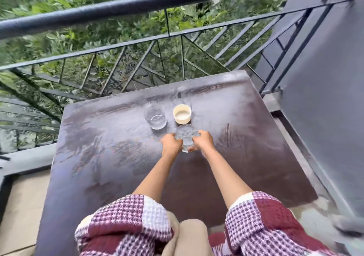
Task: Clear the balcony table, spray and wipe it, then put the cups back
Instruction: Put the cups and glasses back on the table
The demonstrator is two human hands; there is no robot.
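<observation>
A dark brown square table fills the middle of the head view, its top streaked with damp wipe marks. A clear textured glass sits near the table's centre. My left hand grips its left side and my right hand grips its right side, fingers curled round it. Just beyond stand a second clear glass on the left and a cream cup on the right, both upright and apart from my hands.
A black metal railing runs along the table's far edge, with green foliage beyond. A dark grey wall rises on the right. Beige floor shows to the left of the table.
</observation>
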